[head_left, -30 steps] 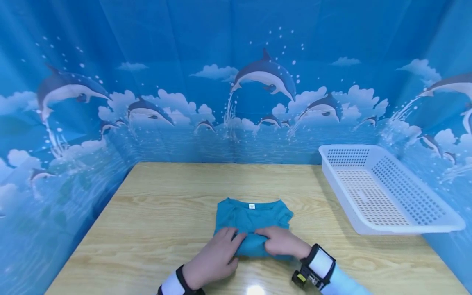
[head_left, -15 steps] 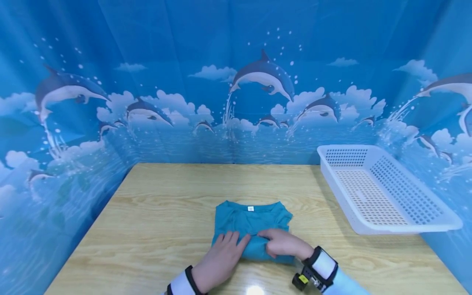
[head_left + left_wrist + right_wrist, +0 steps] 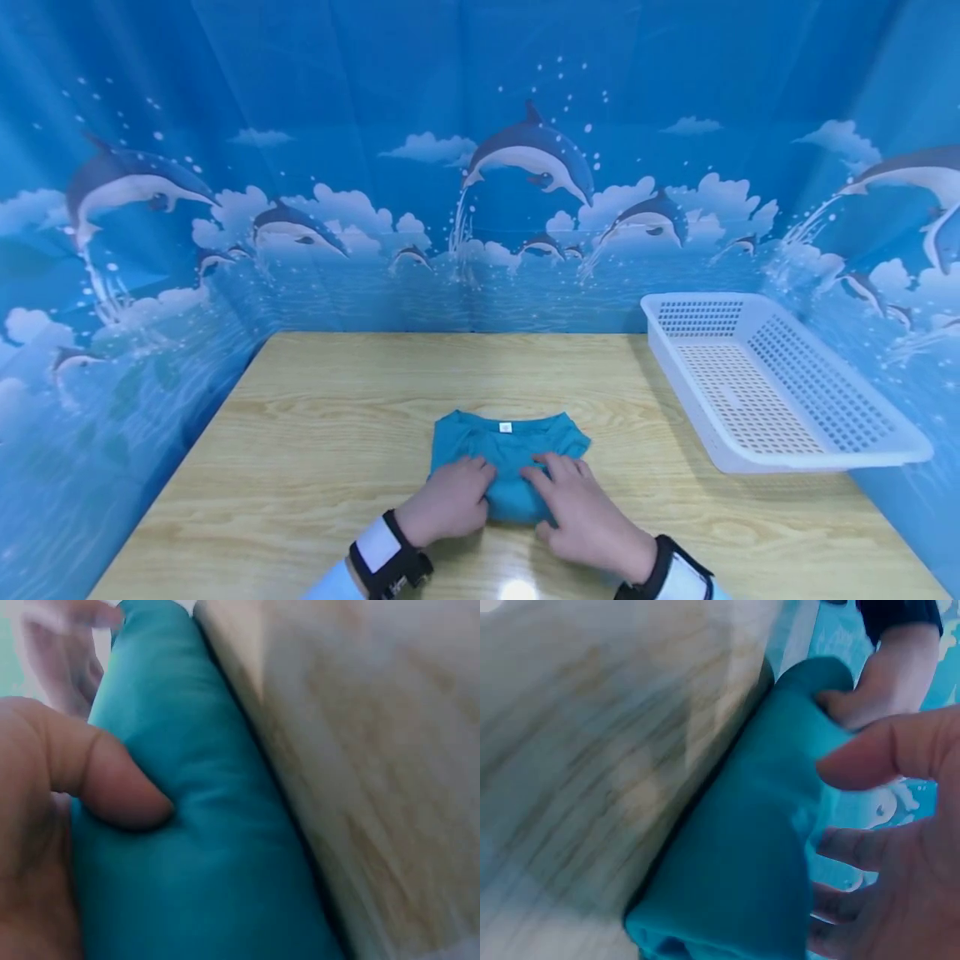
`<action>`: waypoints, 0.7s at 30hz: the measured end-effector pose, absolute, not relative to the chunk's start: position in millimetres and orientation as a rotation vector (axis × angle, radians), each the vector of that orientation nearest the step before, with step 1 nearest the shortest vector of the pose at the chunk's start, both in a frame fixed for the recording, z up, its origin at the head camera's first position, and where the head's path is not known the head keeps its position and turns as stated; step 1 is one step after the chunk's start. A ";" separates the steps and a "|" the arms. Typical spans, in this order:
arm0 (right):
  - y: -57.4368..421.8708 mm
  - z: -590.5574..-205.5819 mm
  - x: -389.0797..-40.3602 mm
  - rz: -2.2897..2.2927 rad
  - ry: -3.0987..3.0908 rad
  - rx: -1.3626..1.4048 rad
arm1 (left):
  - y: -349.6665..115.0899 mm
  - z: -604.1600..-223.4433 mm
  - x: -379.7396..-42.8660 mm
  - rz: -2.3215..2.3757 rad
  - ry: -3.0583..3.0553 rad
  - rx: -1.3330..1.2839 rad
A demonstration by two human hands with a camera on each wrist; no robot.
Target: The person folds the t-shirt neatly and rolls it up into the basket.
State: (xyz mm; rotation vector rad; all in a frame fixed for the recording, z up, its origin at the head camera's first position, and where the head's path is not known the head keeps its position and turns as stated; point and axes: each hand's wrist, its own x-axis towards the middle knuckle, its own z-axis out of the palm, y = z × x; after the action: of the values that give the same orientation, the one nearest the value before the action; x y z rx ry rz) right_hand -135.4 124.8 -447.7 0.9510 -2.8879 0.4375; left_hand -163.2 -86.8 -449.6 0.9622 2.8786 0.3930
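A teal shirt (image 3: 516, 443) lies folded on the table, its neckline and white label facing away and its near part rolled into a thick roll (image 3: 210, 795). My left hand (image 3: 453, 498) grips the left part of this roll. Its thumb (image 3: 124, 784) presses a dent into the cloth, and its other fingers bend over the far side. My right hand (image 3: 588, 518) is over the right part with fingers spread and loosely bent. In the right wrist view, its thumb (image 3: 859, 759) and fingertips come right at the roll's far side.
A white perforated plastic basket (image 3: 682, 379) stands at the right back of the wood-grain table (image 3: 337, 417). Blue dolphin-print curtains (image 3: 360, 167) hang behind the table and along both sides.
My left hand has gone from lying over the shirt to gripping the roll, its wrist turned. My right hand has let go of the fold and spread its fingers.
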 end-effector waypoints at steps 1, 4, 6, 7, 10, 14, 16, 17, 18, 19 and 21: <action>124.8 -447.4 -133.0 0.416 -2.871 0.969 | -87.6 -449.3 -165.9 0.435 2.862 0.938; 124.8 -447.3 -125.8 0.332 -2.833 1.016 | -89.4 -449.6 -172.8 0.527 2.819 0.883; 124.4 -447.1 -121.4 0.273 -2.813 1.039 | -89.8 -450.6 -176.9 0.593 2.790 0.850; 124.1 -447.1 -119.3 0.244 -2.795 1.047 | -89.9 -450.5 -178.7 0.630 2.767 0.836; 122.3 -447.1 -114.1 0.169 -2.762 1.073 | -90.8 -449.9 -185.3 0.740 2.647 0.751; 119.2 -449.3 -111.0 0.136 -2.769 1.115 | -92.6 -448.2 -195.5 0.816 2.466 0.642; 118.0 -451.3 -110.8 0.130 -2.785 1.131 | -93.5 -447.3 -200.6 0.826 2.405 0.615; 117.6 -452.6 -111.0 0.120 -2.787 1.132 | -93.6 -447.0 -202.6 0.831 2.375 0.603; 117.2 -453.9 -111.2 0.108 -2.784 1.131 | -93.9 -446.5 -204.3 0.839 2.341 0.580; 116.6 -454.9 -111.9 0.095 -2.778 1.133 | -94.4 -446.3 -205.9 0.846 2.319 0.573; 115.7 -456.8 -112.8 0.065 -2.764 1.129 | -95.4 -445.5 -207.9 0.867 2.282 0.561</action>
State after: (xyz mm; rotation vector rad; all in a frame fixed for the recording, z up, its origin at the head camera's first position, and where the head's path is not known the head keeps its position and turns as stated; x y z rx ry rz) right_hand -112.8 115.7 -456.8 1.1292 -2.7638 0.0646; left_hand -207.9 -95.4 -445.5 0.5613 2.2821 0.8668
